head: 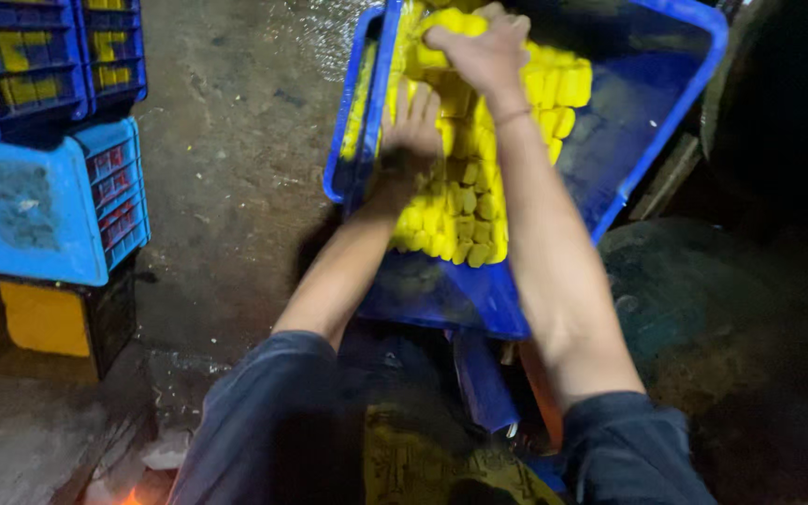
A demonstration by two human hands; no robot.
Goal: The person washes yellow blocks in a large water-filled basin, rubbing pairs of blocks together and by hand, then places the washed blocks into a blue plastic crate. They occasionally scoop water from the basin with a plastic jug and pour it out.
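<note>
Head view, looking down. Nearest: dark blue sleeves at the bottom edge, both forearms reaching away into a blue plastic tub (441, 295) tilted toward the person, its near rim low and far rim raised.

Tub contents: a heap of small yellow blocks (465, 220), packed against the left wall and spilling toward the near rim; the right part of the tub floor is bare.

Left hand (411, 131): lies flat on the heap beside the left wall, fingers (420, 103) straight and slightly spread, pressing on blocks, not closed on any.

Right hand (486, 51): farther in, at the top of the heap near the far rim, knuckles up, fingers curled down over the yellow blocks there; whether they actually clamp any, cannot tell. Thin band on the right wrist.

Surroundings: rough grey concrete floor (236, 168) left of the tub. At the left edge, stacked blue crates (49, 56), the farther ones showing yellow contents through slatted sides; a dark crate with a yellow panel (47, 318) below.
</note>
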